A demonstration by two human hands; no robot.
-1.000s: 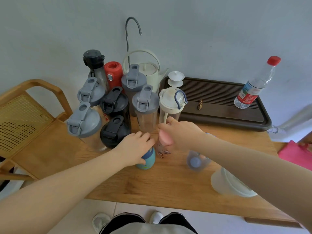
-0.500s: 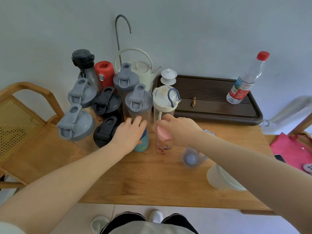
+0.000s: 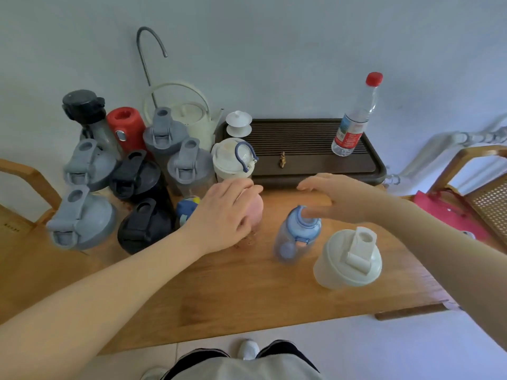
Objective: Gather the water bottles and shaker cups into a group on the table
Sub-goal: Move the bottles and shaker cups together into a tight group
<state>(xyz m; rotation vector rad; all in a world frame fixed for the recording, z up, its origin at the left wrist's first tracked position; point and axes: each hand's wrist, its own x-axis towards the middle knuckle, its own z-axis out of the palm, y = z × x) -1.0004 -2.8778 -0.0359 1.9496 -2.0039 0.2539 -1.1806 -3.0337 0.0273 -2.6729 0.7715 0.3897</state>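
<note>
While atop pink bottle (image 3: 253, 212), left hand (image 3: 222, 215); right hand (image 3: 337, 198) open.

A: Bright or dim?
B: Soft, even daylight; faint shadows beside the bottles on the counter (image 3: 247, 292).
A: Sharp?
B: The hands and the blue bottle (image 3: 297, 234) are motion-blurred; the edges bow from the wide lens.
</note>
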